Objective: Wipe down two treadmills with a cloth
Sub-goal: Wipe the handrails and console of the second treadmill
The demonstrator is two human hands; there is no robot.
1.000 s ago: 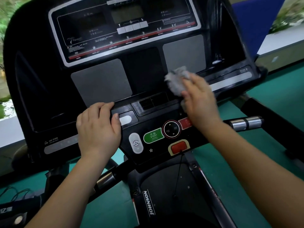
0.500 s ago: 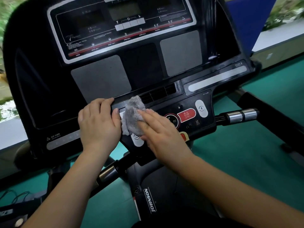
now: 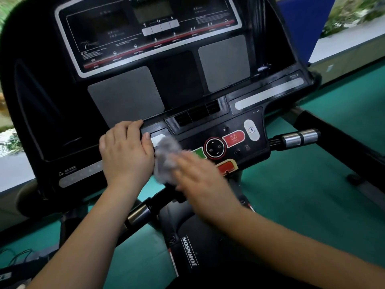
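The right hand [image 3: 200,176] is pressing the bunched grey cloth [image 3: 166,158] flat-fingered onto the console [image 3: 245,149] while the left hand [image 3: 126,152] is lying open, bracing the console edge; the cloth, likely soft and light, is best held bunched under the fingers.

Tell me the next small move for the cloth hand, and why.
Probably sweep the cloth rightward: the right hand presses it on the console's left buttons, beside the bracing left hand, while the red stop button lies uncovered.
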